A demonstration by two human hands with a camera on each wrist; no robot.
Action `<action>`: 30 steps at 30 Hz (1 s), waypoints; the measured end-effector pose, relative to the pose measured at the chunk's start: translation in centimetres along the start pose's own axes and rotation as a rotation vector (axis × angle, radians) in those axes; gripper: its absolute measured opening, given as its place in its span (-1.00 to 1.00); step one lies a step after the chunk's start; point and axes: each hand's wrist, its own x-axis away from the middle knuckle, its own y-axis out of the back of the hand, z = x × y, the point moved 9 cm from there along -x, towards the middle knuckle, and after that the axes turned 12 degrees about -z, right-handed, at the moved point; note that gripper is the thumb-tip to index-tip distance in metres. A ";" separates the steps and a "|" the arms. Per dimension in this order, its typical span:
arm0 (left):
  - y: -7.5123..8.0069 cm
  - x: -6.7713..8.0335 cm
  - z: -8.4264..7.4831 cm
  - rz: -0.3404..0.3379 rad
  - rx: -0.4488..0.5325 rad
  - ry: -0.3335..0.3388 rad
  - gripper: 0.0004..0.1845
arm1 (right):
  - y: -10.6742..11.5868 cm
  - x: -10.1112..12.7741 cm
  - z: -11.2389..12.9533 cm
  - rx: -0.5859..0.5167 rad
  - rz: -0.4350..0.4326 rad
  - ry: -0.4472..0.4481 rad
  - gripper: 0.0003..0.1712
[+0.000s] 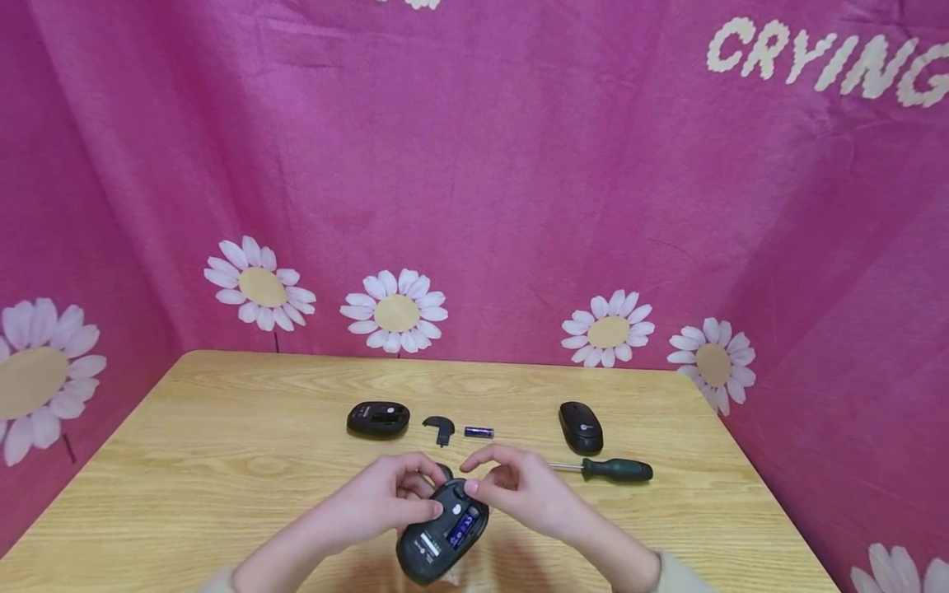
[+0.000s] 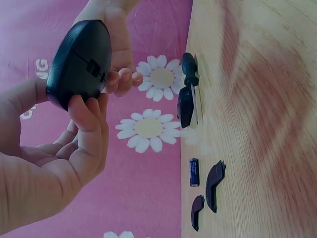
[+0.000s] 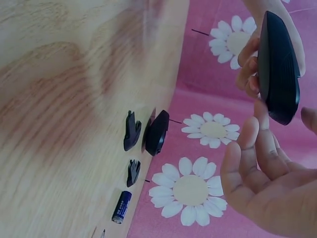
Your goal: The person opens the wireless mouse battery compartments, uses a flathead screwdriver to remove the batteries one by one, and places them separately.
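My left hand (image 1: 396,498) grips a black computer mouse (image 1: 426,552) by its side, thumb on the underside, fingers behind. The underside faces the head camera, tilted; its battery slot is uncovered with a blue battery (image 1: 463,527) lying inside. In the left wrist view the mouse's top shell (image 2: 81,64) and scroll wheel show. My right hand (image 1: 522,490) is at the mouse's upper end, thumb right at its edge, fingers loosely bent. In the right wrist view the right fingertips (image 3: 261,111) come up to the mouse's end and the thumb stands apart.
On the wooden table (image 1: 222,461) lie an upturned mouse (image 1: 378,419) with its slot uncovered, a battery cover (image 1: 441,427), a loose blue battery (image 1: 479,431), an upright mouse (image 1: 582,428) and a green-handled screwdriver (image 1: 619,470). A second cover (image 1: 446,472) is partly hidden behind my hands.
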 end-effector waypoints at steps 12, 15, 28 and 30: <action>-1.2 -0.2 -0.2 0.071 -0.027 -0.012 -0.75 | -0.9 0.9 -0.5 -0.055 0.045 0.031 -0.73; -1.2 -0.3 -0.2 0.077 -0.033 -0.002 -0.74 | -0.8 1.0 -0.5 -0.064 0.036 0.045 -0.74; 0.3 0.4 -0.5 -0.125 -0.075 -0.132 -0.61 | 1.2 1.2 -1.5 -0.106 -0.099 -0.075 -0.70; 0.4 0.6 -0.4 -0.166 -0.083 -0.134 -0.55 | 1.6 1.2 -1.9 -0.106 -0.125 -0.105 -0.69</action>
